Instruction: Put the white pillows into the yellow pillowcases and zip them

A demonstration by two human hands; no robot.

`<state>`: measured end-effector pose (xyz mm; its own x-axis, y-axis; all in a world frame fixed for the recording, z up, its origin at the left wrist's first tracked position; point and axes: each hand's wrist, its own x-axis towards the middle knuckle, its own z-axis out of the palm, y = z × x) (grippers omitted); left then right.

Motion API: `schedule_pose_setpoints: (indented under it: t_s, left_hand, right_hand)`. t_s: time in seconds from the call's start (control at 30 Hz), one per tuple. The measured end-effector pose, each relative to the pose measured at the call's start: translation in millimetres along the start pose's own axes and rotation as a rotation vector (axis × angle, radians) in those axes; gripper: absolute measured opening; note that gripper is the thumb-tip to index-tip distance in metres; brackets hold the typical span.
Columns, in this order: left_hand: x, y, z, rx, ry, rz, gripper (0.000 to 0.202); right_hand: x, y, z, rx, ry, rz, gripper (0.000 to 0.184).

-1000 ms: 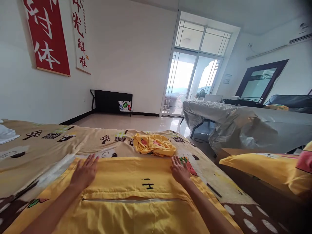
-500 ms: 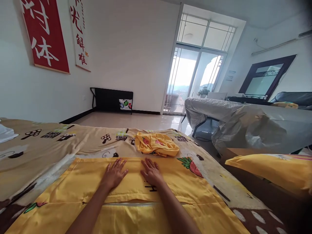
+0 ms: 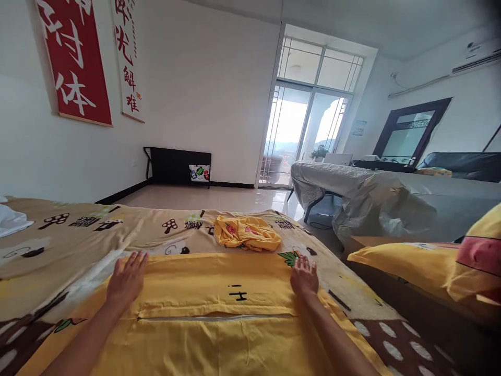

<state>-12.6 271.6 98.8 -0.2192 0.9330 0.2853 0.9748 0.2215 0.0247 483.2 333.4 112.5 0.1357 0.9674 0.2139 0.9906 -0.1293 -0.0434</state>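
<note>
A yellow pillowcase (image 3: pixel 188 282) lies spread on a patterned blanket (image 3: pixel 146 243), with "Hi" printed on it and a long slit opening across its middle. My left hand (image 3: pixel 126 279) rests flat at its far left corner, fingers pointing away from me. At the far right corner, my right hand (image 3: pixel 305 277) lies palm down, partly covering a printed design with green leaves. Both hands are open and hold nothing. Just beyond the far edge sits a crumpled yellow cloth (image 3: pixel 248 233) with a reddish print.
Off the blanket's right side, a yellow pillow (image 3: pixel 403 266) lies over a cardboard box (image 3: pixel 362 242). Behind it stands a table under a plastic sheet (image 3: pixel 352 193). A white cloth (image 3: pixel 13 219) lies at the far left. A folded black frame (image 3: pixel 168 164) leans against the wall.
My hands have moved apart from the middle of the pillowcase, the left to its left corner and the right to its right corner. The "Hi" print is now uncovered.
</note>
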Motion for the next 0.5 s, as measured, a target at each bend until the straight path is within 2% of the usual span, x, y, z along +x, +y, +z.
schedule_pose_setpoints:
  t_s: [0.03,0.13,0.2,0.23,0.27,0.3,0.33,0.4,0.5]
  left_hand:
    - [-4.8,32.3,-8.1,-0.019,-0.088,0.031,0.061]
    - [-22.8,132.9,-17.0,-0.083,-0.191,0.158,0.059]
    - [-36.0,175.7,-12.6,-0.105,-0.243,0.222,0.058]
    - [-42.0,184.1,-9.9,-0.109,-0.255,0.237,0.056]
    - [-47.1,183.0,-8.0,-0.107,-0.257,0.24,0.054]
    - [-51.1,172.7,-7.3,-0.101,-0.256,0.231,0.054]
    - [-54.2,154.1,-7.6,-0.09,-0.252,0.211,0.053]
    - [-58.2,98.2,-9.4,-0.05,-0.249,0.144,0.053]
    - [-64.1,-3.1,-6.7,0.079,-0.225,0.089,0.05]
  right_hand:
    - [-9.7,-28.5,-3.4,0.033,0.0,-0.065,0.057]
    - [-46.4,-124.7,-2.7,0.172,-0.078,-0.325,0.054]
    - [-69.1,-171.8,3.2,0.246,-0.135,-0.464,0.051]
    - [-76.8,-183.7,6.4,0.269,-0.155,-0.499,0.049]
    - [-81.2,-186.4,9.2,0.283,-0.17,-0.51,0.048]
    - [-82.3,-179.9,11.3,0.288,-0.183,-0.5,0.047]
    - [-80.6,-165.0,12.5,0.286,-0.192,-0.472,0.048]
    - [-72.1,-116.0,12.6,0.263,-0.202,-0.381,0.053]
    - [-60.0,-24.8,9.7,0.197,-0.21,-0.207,0.057]
